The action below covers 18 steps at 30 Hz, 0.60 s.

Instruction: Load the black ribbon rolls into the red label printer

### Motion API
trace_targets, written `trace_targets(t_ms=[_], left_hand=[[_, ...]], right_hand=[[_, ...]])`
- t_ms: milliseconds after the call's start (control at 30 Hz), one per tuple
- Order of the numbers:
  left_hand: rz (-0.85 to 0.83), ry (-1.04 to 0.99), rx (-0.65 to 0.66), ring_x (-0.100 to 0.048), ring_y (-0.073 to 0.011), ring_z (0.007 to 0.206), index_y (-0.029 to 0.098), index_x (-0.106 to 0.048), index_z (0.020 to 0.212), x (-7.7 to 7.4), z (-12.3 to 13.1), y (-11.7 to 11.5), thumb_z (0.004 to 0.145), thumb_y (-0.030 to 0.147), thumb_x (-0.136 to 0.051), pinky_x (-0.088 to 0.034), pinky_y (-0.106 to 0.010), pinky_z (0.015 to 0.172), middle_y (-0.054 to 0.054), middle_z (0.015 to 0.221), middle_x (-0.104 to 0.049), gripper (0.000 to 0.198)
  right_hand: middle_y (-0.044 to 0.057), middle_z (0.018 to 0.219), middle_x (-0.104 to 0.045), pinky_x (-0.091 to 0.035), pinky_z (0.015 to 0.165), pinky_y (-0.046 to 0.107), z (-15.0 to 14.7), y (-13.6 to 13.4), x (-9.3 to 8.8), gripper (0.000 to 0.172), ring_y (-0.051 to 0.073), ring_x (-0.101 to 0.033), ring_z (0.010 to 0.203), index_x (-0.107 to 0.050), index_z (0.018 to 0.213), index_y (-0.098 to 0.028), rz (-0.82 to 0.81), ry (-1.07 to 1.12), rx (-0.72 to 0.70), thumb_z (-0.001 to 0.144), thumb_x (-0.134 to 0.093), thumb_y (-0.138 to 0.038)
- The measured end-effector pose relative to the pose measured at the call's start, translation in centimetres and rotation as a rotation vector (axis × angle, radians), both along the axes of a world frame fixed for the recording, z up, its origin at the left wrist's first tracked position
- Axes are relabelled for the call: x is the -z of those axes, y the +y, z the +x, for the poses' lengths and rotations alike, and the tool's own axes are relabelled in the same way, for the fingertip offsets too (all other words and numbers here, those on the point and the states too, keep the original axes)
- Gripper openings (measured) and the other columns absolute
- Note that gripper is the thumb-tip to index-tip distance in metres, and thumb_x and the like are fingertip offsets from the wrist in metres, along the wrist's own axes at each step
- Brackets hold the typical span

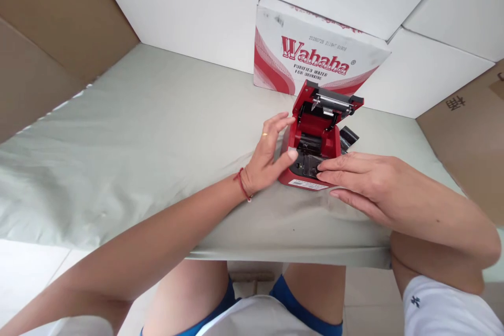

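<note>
A small red printer (284,160), seemingly a label or receipt printer, stands on the cloth-covered table with its lid (334,101) raised. Its black inside is exposed, and a white label (308,184) shows on the front. My left hand (265,160) is open at the printer's left side, its thumb on the front left rim and its fingers spread along the side toward the lid hinge. The stretched fingertips of my right hand (364,181) reach over the front right rim and touch the black inner part. What lies directly under those fingertips is hidden.
A shiny black piece (348,138) lies behind the printer's right side. A Wahaha water carton (315,55) and white boxes (185,5) stand along the back. Brown cartons (47,37) flank the greenish cloth (129,131) at left and right.
</note>
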<state>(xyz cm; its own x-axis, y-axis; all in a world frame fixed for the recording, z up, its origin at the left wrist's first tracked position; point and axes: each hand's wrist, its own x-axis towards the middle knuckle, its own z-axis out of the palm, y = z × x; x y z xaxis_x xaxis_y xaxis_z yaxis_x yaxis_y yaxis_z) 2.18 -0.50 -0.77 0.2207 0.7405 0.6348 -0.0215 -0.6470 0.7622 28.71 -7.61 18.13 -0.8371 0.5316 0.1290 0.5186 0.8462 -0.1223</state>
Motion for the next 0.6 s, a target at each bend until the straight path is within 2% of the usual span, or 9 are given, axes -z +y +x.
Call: trace_targets(t_ms=[100,167,200,267,300,367,433,500,600], left_hand=[[0.444,0.158,-0.182,-0.064,-0.042,0.167,0.032,-0.058,0.179,-1.1,0.4,-1.9,0.116,0.065,-0.073,-0.054,-0.07,0.141,-0.019,0.169,-0.07,0.072],[0.618,0.256,-0.231,-0.075,-0.0352,0.149,0.032,-0.068,0.167,-1.9,0.8,-3.0,0.118,0.054,-0.072,-0.062,-0.06,0.13,-0.013,0.146,-0.082,0.054],[0.67,0.295,-0.244,-0.079,-0.0319,0.14,0.03,-0.072,0.161,-2.2,1.0,-3.3,0.118,0.047,-0.072,-0.064,-0.056,0.127,-0.01,0.137,-0.085,0.046],[0.73,0.337,-0.265,-0.081,-0.0282,0.129,0.027,-0.077,0.15,-2.6,1.3,-3.8,0.116,0.035,-0.073,-0.065,-0.05,0.121,-0.007,0.125,-0.087,0.036],[0.743,0.348,-0.273,-0.082,-0.0274,0.126,0.025,-0.078,0.147,-2.7,1.4,-3.8,0.115,0.032,-0.073,-0.064,-0.048,0.118,-0.007,0.122,-0.087,0.033],[0.752,0.358,-0.288,-0.081,-0.0273,0.124,0.026,-0.078,0.145,-2.6,1.5,-3.8,0.114,0.028,-0.074,-0.064,-0.047,0.114,-0.007,0.12,-0.088,0.031],[0.746,0.375,-0.292,-0.081,-0.0275,0.125,0.029,-0.078,0.145,-2.5,1.4,-3.7,0.113,0.028,-0.075,-0.062,-0.048,0.114,-0.007,0.122,-0.088,0.032],[0.744,0.388,-0.292,-0.079,-0.0273,0.126,0.032,-0.079,0.145,-2.4,1.4,-3.7,0.112,0.027,-0.076,-0.061,-0.049,0.116,-0.006,0.124,-0.087,0.033],[0.754,0.388,-0.298,-0.077,-0.0268,0.129,0.03,-0.082,0.143,-2.3,1.5,-3.8,0.111,0.026,-0.078,-0.06,-0.048,0.12,-0.007,0.126,-0.085,0.032]], right_hand=[[0.011,0.142,-0.093,-0.075,0.101,0.037,-0.2,-0.6,-0.4,0.038,0.025,-0.092,0.118,-0.09,0.14,-0.019,-0.013,-0.026,-0.004,0.125,-0.056,-0.02],[0.006,0.136,-0.095,-0.076,0.1,0.034,-0.4,-0.4,-0.7,0.036,0.023,-0.093,0.114,-0.091,0.14,-0.024,-0.065,0.028,0.036,0.126,-0.058,-0.024],[0.004,0.132,-0.095,-0.076,0.1,0.034,-0.5,0.0,-0.7,0.034,0.022,-0.093,0.112,-0.092,0.139,-0.028,-0.059,0.104,0.106,0.126,-0.06,-0.027],[0.002,0.132,-0.095,-0.075,0.11,0.038,-0.6,1.6,-0.2,0.029,0.024,-0.093,0.118,-0.092,0.138,-0.032,0.071,0.31,0.302,0.125,-0.066,-0.031],[0.003,0.141,-0.094,-0.072,0.12,0.044,-0.5,2.8,0.3,0.03,0.028,-0.091,0.129,-0.091,0.143,-0.033,0.171,0.387,0.385,0.123,-0.069,-0.034],[0.011,0.169,-0.081,-0.06,0.14,0.061,0.2,5.5,1.7,0.044,0.038,-0.077,0.16,-0.082,0.163,-0.031,0.319,0.422,0.46,0.122,-0.07,-0.043],[0.018,0.188,-0.065,-0.048,0.149,0.072,1.2,8.0,2.9,0.065,0.044,-0.059,0.178,-0.067,0.18,-0.026,0.302,0.326,0.478,0.123,-0.064,-0.057],[0.022,0.188,-0.063,-0.048,0.149,0.073,1.9,9.2,3.5,0.074,0.045,-0.058,0.178,-0.062,0.184,-0.021,0.22,0.251,0.49,0.124,-0.058,-0.065],[0.017,0.169,-0.08,-0.062,0.137,0.061,2.0,8.3,2.5,0.064,0.04,-0.077,0.157,-0.075,0.17,-0.022,0.13,0.262,0.496,0.126,-0.054,-0.063]])
